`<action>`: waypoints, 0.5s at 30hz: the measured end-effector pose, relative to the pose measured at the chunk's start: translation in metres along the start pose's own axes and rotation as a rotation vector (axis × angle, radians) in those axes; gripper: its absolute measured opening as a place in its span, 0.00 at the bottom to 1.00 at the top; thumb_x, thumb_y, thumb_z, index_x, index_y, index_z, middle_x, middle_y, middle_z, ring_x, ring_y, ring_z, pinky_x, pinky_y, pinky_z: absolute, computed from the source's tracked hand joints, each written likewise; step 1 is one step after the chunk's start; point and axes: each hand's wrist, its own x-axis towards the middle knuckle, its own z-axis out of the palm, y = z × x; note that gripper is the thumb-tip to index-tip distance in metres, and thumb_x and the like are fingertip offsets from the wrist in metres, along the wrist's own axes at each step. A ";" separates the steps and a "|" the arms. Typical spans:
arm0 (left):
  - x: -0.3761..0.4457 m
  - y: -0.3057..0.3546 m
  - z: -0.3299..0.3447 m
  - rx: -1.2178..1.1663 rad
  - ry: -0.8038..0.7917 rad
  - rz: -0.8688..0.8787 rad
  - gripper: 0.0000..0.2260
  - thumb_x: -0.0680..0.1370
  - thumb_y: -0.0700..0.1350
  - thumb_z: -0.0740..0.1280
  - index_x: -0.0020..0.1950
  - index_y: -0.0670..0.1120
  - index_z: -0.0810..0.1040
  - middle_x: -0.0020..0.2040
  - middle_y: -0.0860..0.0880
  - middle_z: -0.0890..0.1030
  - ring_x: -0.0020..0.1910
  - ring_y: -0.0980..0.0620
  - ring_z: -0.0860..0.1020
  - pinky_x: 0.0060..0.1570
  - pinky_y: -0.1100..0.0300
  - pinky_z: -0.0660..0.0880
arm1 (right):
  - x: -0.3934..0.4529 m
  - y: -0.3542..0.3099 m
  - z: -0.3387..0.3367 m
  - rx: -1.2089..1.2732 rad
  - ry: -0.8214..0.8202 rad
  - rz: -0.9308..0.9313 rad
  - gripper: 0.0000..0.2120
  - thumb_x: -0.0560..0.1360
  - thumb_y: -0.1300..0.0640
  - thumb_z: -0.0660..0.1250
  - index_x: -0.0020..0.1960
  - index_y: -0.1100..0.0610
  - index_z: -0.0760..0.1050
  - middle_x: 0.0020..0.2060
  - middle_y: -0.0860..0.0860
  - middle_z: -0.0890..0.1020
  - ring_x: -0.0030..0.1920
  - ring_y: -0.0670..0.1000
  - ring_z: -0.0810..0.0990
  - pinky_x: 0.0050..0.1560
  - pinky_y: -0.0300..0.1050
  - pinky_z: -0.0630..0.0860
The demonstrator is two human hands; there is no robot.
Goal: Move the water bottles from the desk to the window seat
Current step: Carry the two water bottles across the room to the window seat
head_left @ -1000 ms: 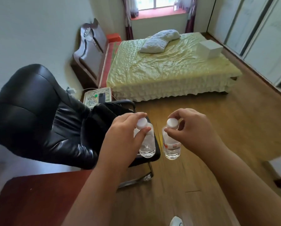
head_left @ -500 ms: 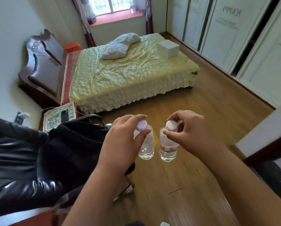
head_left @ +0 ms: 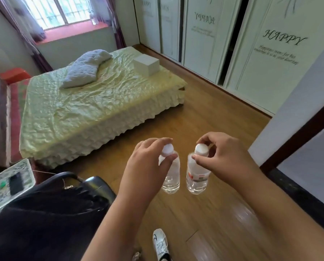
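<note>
Above the wooden floor (head_left: 204, 129), both hands, left (head_left: 148, 164) and right (head_left: 225, 157), each pinch a hanging water bottle's cap

- I see my left hand (head_left: 150, 162) pinching the white cap of a clear water bottle (head_left: 170, 178), which hangs upright over the wooden floor (head_left: 204, 129).
- My right hand (head_left: 221, 157) pinches the cap of a second bottle (head_left: 197, 178) with a red-and-white label, just beside the first.
- A bed (head_left: 93, 106) with a yellow-green cover carries a grey pillow (head_left: 86, 70) and a white box (head_left: 146, 64).
- Beyond it lies the red window seat (head_left: 71, 33).
- White wardrobe doors (head_left: 266, 53) read "HAPPY".
- A white shoe (head_left: 160, 243) is below my arms.
</note>
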 end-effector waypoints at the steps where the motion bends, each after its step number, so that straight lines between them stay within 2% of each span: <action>1: 0.015 -0.004 0.001 -0.008 -0.009 0.012 0.17 0.78 0.56 0.70 0.66 0.60 0.76 0.60 0.63 0.76 0.59 0.58 0.76 0.59 0.55 0.77 | 0.012 -0.001 0.000 -0.005 0.008 0.014 0.12 0.68 0.46 0.78 0.48 0.45 0.78 0.42 0.40 0.80 0.41 0.41 0.79 0.41 0.45 0.80; 5: 0.072 -0.019 0.003 -0.023 -0.031 0.060 0.17 0.78 0.55 0.71 0.66 0.60 0.76 0.61 0.63 0.77 0.61 0.59 0.75 0.59 0.59 0.75 | 0.061 -0.004 0.004 -0.013 0.034 0.062 0.12 0.69 0.46 0.77 0.48 0.45 0.78 0.43 0.40 0.79 0.41 0.41 0.79 0.41 0.44 0.80; 9: 0.120 -0.031 0.005 0.042 -0.067 0.112 0.17 0.78 0.55 0.70 0.66 0.60 0.76 0.63 0.62 0.77 0.66 0.59 0.71 0.58 0.66 0.66 | 0.096 -0.002 0.015 0.006 0.066 0.116 0.12 0.69 0.47 0.77 0.48 0.45 0.77 0.44 0.40 0.79 0.42 0.42 0.79 0.42 0.45 0.81; 15: 0.177 -0.046 0.012 0.084 -0.109 0.156 0.17 0.78 0.55 0.69 0.67 0.60 0.76 0.64 0.62 0.77 0.67 0.58 0.70 0.57 0.67 0.64 | 0.144 0.006 0.025 0.039 0.121 0.186 0.12 0.69 0.47 0.77 0.48 0.44 0.76 0.45 0.39 0.79 0.42 0.42 0.80 0.43 0.47 0.82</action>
